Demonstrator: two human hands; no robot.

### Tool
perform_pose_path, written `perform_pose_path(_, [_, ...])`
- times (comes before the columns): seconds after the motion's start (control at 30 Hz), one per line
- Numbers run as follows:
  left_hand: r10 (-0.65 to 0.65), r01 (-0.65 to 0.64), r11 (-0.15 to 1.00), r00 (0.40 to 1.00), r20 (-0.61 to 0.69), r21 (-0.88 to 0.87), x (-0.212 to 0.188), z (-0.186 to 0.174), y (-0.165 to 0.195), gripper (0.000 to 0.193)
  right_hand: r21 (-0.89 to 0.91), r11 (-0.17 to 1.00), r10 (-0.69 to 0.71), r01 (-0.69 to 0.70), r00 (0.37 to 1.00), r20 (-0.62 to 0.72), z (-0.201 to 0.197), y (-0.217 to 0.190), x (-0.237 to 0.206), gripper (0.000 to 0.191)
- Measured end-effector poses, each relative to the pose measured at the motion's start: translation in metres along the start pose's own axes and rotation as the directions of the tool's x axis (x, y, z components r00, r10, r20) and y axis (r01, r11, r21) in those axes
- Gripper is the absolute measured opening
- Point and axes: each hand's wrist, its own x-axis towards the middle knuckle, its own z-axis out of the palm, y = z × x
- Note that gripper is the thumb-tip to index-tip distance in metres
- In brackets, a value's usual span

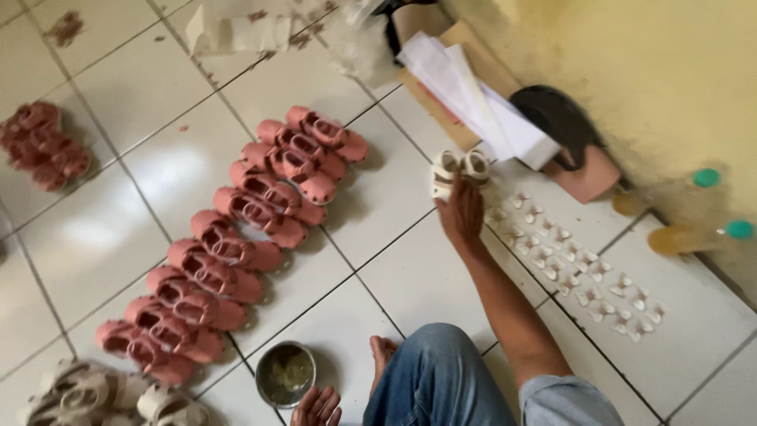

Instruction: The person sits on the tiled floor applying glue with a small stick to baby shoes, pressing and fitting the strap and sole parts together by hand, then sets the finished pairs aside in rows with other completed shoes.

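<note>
On a tiled floor (426, 276), the right hand (461, 211) gripped a cream sandal pair (460, 170). Setting it square beside the pink sandals (244, 229) seemed wise. The left hand (317, 408) rested, fingers loosely spread, near a metal bowl (285, 372).

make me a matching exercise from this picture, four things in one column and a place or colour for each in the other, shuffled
Things:
1. row of small sandals
2. metal bowl
3. cream pair of sandals
4. two bottles

Places or colours:
A. under the right hand
B. pink, lined up across the floor tiles
C. against the yellow wall, green caps
D. near the left hand

Pairs: 1-B, 2-D, 3-A, 4-C
</note>
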Motion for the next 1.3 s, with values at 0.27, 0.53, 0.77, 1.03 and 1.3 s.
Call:
perform_pose_path(0.27, [0.427, -0.43, 0.896, 0.903, 0.051, 0.112, -0.081, 0.048, -0.059, 0.047, 0.238, 0.951, -0.204, 0.199, 0.979, -0.006, 0.019, 0.036, -0.016, 0.042])
perform_pose_path(0.53, [0.741, -0.639, 0.612, 0.669, -0.055, 0.466, -0.081, 0.008, -0.017, 0.036, 0.622, 0.778, -0.352, 0.094, 0.885, 0.306, -0.05, 0.008, -0.091, 0.056])
perform_pose_path(0.77, [0.951, -0.266, 0.192, 0.289, -0.111, 0.945, -0.073, -0.052, 0.069, 0.051, 0.73, 0.643, -0.591, 0.229, 0.755, 0.283, -0.084, -0.07, -0.169, 0.059])
perform_pose_path(1.03, [0.919, -0.227, 0.185, 0.385, -0.087, 0.956, -0.07, -0.066, 0.114, 0.016, 0.722, 0.687, -0.515, -0.084, 0.645, 0.565, -0.105, -0.095, -0.218, 0.063])
perform_pose_path(1.3, [0.782, -0.639, -0.355, 0.198, 0.591, 0.683, -0.218, -0.057, 0.038, 0.018, 0.409, 0.348, -0.56, -0.844, 0.163, 0.812, -0.118, -0.167, -0.242, 0.075])
